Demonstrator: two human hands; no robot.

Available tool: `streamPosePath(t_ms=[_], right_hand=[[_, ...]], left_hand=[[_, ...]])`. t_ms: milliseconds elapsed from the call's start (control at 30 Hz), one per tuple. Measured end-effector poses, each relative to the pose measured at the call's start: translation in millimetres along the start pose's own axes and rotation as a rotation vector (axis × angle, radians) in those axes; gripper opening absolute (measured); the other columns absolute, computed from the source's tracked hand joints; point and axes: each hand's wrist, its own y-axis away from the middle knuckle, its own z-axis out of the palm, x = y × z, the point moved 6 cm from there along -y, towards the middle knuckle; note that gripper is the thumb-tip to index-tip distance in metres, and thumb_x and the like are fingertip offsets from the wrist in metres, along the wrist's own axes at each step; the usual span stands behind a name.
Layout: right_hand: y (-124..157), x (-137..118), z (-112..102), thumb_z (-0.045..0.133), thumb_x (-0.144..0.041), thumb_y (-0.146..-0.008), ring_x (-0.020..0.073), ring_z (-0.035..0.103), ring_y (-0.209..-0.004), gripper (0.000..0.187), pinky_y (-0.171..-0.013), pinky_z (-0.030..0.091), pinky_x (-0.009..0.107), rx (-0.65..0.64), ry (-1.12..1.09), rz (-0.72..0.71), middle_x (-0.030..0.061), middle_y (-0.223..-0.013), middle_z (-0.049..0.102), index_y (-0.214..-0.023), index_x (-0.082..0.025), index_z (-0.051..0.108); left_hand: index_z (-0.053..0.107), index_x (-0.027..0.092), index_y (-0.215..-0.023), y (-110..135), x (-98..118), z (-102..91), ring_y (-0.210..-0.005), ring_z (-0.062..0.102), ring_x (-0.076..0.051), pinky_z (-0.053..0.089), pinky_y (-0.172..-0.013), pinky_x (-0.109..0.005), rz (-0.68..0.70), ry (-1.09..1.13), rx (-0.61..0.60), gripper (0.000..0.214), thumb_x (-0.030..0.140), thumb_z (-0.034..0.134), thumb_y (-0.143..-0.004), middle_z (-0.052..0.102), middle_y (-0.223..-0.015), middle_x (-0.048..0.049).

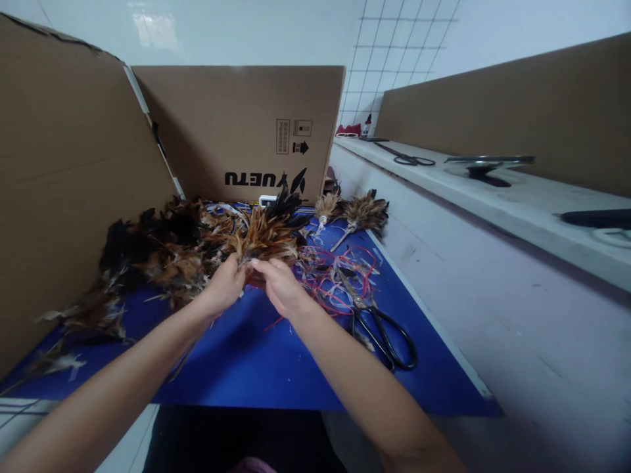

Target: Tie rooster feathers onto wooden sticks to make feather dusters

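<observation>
Both of my hands meet over the middle of a blue table (236, 368), around the base of a bundle of brown and black feathers (269, 230). My left hand (227, 282) is closed on the bundle's base from the left. From the right, my right hand (279, 282) pinches the same base, its thumb lying along the top. The feathers fan out away from me. What the fingers hold underneath is hidden. Beside my right forearm lie black-handled scissors (379, 328), blades toward a tangle of red string (340, 282) mixed with feather scraps.
A heap of loose feathers (167, 249) covers the table's left side. Two tied feather bunches (365, 213) lie at the back right. Cardboard walls (221, 125) stand at the left and back. On the right, a white ledge (444, 180) carries another pair of scissors (411, 159).
</observation>
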Motion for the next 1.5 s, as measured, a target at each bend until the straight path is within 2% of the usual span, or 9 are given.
streamPosePath(t_ms=[100, 200, 333, 533, 800, 933, 1067, 1200, 1500], right_hand=[[2, -3, 3, 0.072, -0.031, -0.063, 0.0133, 0.061, -0.066, 0.021, -0.068, 0.047, 0.027, 0.042, 0.008, -0.053, 0.0001, -0.069, 0.068, -0.074, -0.015, 0.064], [3, -4, -3, 0.074, -0.028, -0.06, 0.0154, 0.063, -0.072, 0.023, -0.07, 0.049, 0.028, 0.172, 0.013, -0.113, 0.003, -0.076, 0.071, -0.077, -0.014, 0.067], [1, -7, -13, 0.076, -0.021, -0.056, 0.0181, 0.067, -0.087, 0.034, -0.082, 0.052, 0.03, 0.296, -0.03, -0.213, 0.0055, -0.095, 0.074, -0.089, -0.016, 0.069], [-2, -1, -24, 0.07, -0.024, -0.063, 0.0206, 0.067, -0.095, 0.033, -0.089, 0.051, 0.033, 0.455, 0.004, -0.243, 0.0086, -0.103, 0.073, -0.095, -0.014, 0.068], [-6, 5, -27, 0.067, -0.028, -0.066, 0.0214, 0.067, -0.095, 0.027, -0.085, 0.053, 0.033, 0.468, -0.017, -0.242, 0.0103, -0.102, 0.072, -0.089, -0.015, 0.068], [-3, 2, -25, 0.066, -0.028, -0.066, 0.0213, 0.069, -0.087, 0.021, -0.079, 0.054, 0.032, 0.473, -0.002, -0.239, 0.0092, -0.092, 0.073, -0.083, -0.015, 0.066], [-1, 2, -20, 0.064, -0.028, -0.068, 0.021, 0.07, -0.08, 0.018, -0.072, 0.055, 0.031, 0.423, -0.035, -0.205, 0.0071, -0.084, 0.073, -0.082, -0.016, 0.065], [-1, 5, -20, 0.064, -0.027, -0.068, 0.02, 0.069, -0.077, 0.016, -0.069, 0.054, 0.03, 0.423, -0.053, -0.198, 0.0069, -0.081, 0.073, -0.08, -0.016, 0.064], [0, 10, -24, 0.059, -0.033, -0.073, 0.0169, 0.061, -0.055, 0.017, -0.05, 0.049, 0.029, 0.45, 0.055, -0.099, 0.0056, -0.067, 0.068, -0.071, -0.016, 0.063]], left_hand=[[0.044, 0.019, -0.077, 1, 1, 6.6, -0.07, 0.059, -0.02, 0.045, -0.064, -0.031, 0.066, -0.223, -0.004, 0.009, 0.023, 0.044, -0.085, 0.06, -0.075, -0.0063], [0.047, 0.016, -0.089, 6, 3, 19.0, -0.081, 0.063, -0.025, 0.047, -0.07, -0.036, 0.109, -0.381, -0.053, 0.012, 0.024, 0.038, -0.088, 0.065, -0.086, -0.0137], [0.047, 0.01, -0.108, 13, 4, 34.4, -0.097, 0.063, -0.03, 0.048, -0.078, -0.04, 0.131, -0.461, -0.11, 0.027, 0.025, 0.032, -0.091, 0.064, -0.103, -0.0221], [0.043, 0.005, -0.121, 18, 1, 46.2, -0.099, 0.064, -0.032, 0.048, -0.082, -0.043, 0.104, -0.541, -0.131, 0.038, 0.021, 0.035, -0.088, 0.063, -0.109, -0.0252], [0.049, 0.009, -0.119, 13, 4, 41.9, -0.116, 0.055, -0.033, 0.043, -0.093, -0.042, 0.073, -0.094, -0.102, 0.044, 0.029, 0.051, -0.079, 0.059, -0.122, -0.0233], [0.053, 0.016, -0.101, 15, 3, 39.4, -0.08, 0.061, -0.022, 0.047, -0.066, -0.031, -0.092, 0.136, -0.128, 0.032, 0.026, 0.059, -0.072, 0.064, -0.084, -0.0077], [0.047, 0.021, -0.09, 22, -3, 44.6, -0.047, 0.041, -0.01, 0.029, -0.043, -0.02, -0.325, 0.372, -0.208, 0.018, 0.033, 0.054, -0.078, 0.044, -0.058, 0.0059], [0.043, 0.021, -0.081, 24, -1, 46.2, -0.043, 0.035, -0.007, 0.022, -0.04, -0.018, -0.352, 0.489, -0.206, 0.032, 0.05, 0.055, -0.08, 0.039, -0.056, 0.0072], [0.042, 0.017, -0.063, 21, -1, 50.4, -0.043, 0.036, -0.007, 0.027, -0.041, -0.019, -0.438, 0.595, -0.357, 0.038, 0.043, 0.07, -0.071, 0.04, -0.05, 0.0051]])
